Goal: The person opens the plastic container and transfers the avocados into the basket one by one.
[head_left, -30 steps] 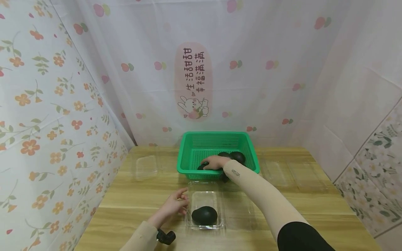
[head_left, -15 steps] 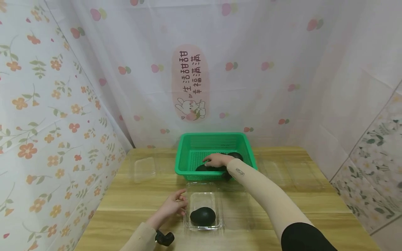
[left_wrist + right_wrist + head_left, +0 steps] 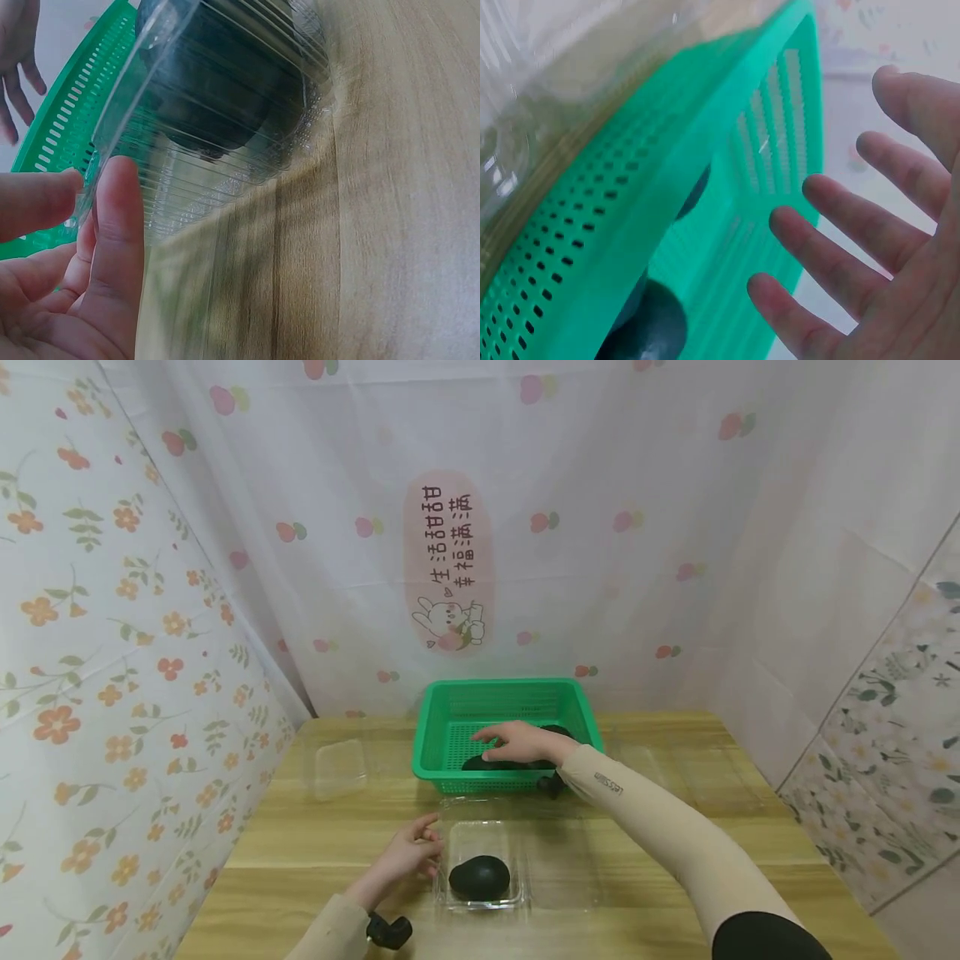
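Note:
A clear plastic clamshell box (image 3: pixel 480 837) lies opened on the table, with a dark green avocado (image 3: pixel 480 878) in its near end. My left hand (image 3: pixel 408 850) is at the box's left side. In the left wrist view its thumb and finger (image 3: pixel 120 217) pinch the box's thin rim. Behind the box stands a green plastic basket (image 3: pixel 429 774) holding several avocados. My right hand (image 3: pixel 517 742) hovers over the basket with spread fingers (image 3: pixel 832 262) and holds nothing. Beneath it, one avocado (image 3: pixel 651 326) shows in the right wrist view; the forearm partly hides others.
More clear plastic boxes lie on the wooden table (image 3: pixel 360 868), one at the left (image 3: pixel 340 768) and others at the right (image 3: pixel 723 777). Patterned curtains (image 3: pixel 630 568) close off the back and both sides.
My right hand's fingers have lifted off the avocado in the basket and spread apart, and the hand is slightly higher. My left hand and the avocado in the box have stayed put.

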Tool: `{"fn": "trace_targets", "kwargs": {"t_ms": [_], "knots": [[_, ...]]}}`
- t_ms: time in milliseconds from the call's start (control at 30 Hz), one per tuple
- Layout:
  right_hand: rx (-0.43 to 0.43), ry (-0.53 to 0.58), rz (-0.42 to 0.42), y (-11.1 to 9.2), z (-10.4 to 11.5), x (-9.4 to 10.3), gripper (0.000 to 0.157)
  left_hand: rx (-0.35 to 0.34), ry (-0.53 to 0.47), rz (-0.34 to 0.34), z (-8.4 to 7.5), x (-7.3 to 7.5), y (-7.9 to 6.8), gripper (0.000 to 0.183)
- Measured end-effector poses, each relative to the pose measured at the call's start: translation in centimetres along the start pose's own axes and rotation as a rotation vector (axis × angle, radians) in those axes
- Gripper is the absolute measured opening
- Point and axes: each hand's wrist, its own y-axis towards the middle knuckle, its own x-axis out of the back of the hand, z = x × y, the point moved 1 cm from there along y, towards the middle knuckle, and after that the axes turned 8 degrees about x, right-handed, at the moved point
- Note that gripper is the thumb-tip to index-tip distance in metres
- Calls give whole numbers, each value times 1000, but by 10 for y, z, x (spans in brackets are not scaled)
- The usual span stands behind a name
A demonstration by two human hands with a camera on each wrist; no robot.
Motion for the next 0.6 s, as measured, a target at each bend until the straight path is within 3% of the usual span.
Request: {"fn": "trace_targets", "kwargs": {"t_ms": [300, 600], "knots": [[172, -46, 50, -22, 26, -23, 46, -9, 13, 1, 2, -1, -2, 59], [268, -72, 96, -39, 51, -51, 44, -9, 20, 0, 0, 0, -1, 59]]}}
